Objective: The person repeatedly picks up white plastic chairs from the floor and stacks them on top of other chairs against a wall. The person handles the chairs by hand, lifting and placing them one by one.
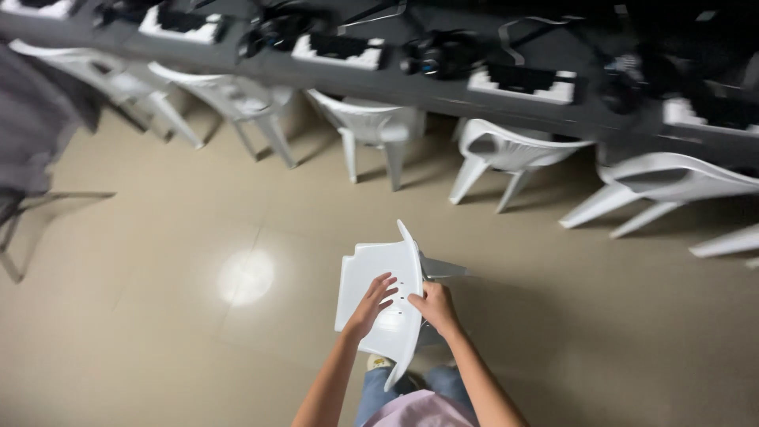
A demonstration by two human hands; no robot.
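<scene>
White moulded plastic: the chair [383, 304] sits tipped in front of the person, its seat panel with small drain holes turned up toward the camera and its legs pointing away over the floor [158, 316]. Judging by that tilt, it is off its feet and under handling, not set down squarely; nothing shows it placed in the row beyond.

The left hand [371, 304] lies flat on the seat panel, fingers spread wide and pressed against the plastic rather than curled round it. The right hand [435, 307] closes on the chair's right edge, thumb and fingers wrapped over the rim. So the chair is directly under and between both hands, touching each.

Past it, a line of matching white chairs [506, 154] stands tucked along a long dark worktop [443, 91], which carries dark headsets and white-edged trays. A grey garment hangs at the far left. A ceiling light glares off the beige floor tiles.
</scene>
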